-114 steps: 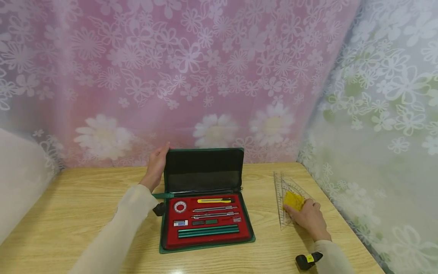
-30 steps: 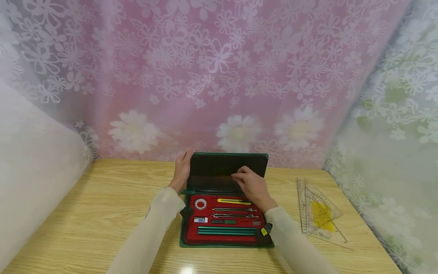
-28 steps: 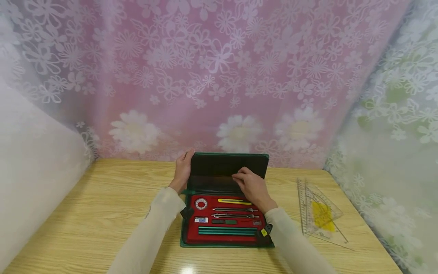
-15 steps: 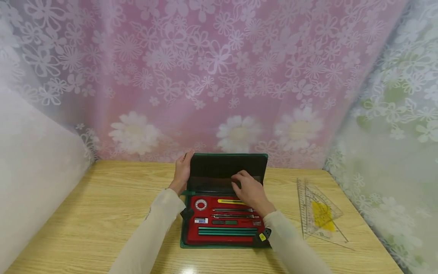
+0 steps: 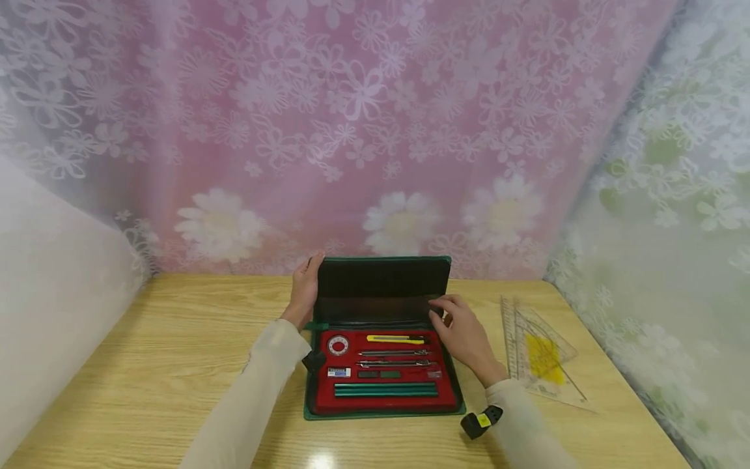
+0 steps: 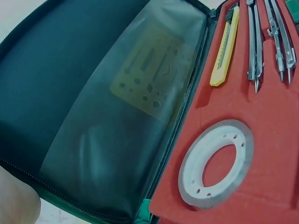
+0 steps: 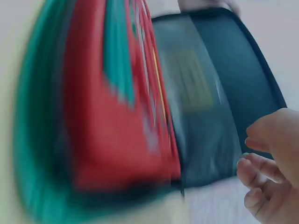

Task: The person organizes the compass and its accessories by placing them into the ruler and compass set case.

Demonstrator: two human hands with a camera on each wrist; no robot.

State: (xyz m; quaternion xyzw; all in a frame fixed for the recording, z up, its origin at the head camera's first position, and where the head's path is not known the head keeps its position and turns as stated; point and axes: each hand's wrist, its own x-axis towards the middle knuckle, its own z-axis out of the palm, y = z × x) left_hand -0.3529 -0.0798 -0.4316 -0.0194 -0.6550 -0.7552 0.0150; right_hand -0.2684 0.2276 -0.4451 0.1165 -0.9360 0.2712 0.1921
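Observation:
A green zip drawing-set case (image 5: 383, 415) lies unfolded on the table, its dark lid (image 5: 381, 277) standing up at the back. My left hand (image 5: 305, 290) holds the lid's left edge. My right hand (image 5: 465, 332) is by the lid's right side, fingers loosely bent and nothing seen in them. A yellow stencil (image 6: 147, 74) shows through the lid's clear pocket (image 6: 112, 140). The red tray (image 5: 387, 407) carries a yellow cutter knife (image 5: 395, 339), a round white ring (image 5: 338, 346), two metal compasses (image 5: 392, 363), an eraser (image 5: 339, 372) and green pencils (image 5: 385, 389).
To the right lie clear set squares (image 5: 562, 394), overlapping, with a yellow piece (image 5: 545, 358) among them. Flowered curtains (image 5: 381, 130) hang behind the wooden table (image 5: 193, 365) and along its sides.
My right hand left the yellow piece by the set squares, reached to the lid's pocket, and has since drawn back rightwards to the lid's edge. My left hand keeps hold of the lid.

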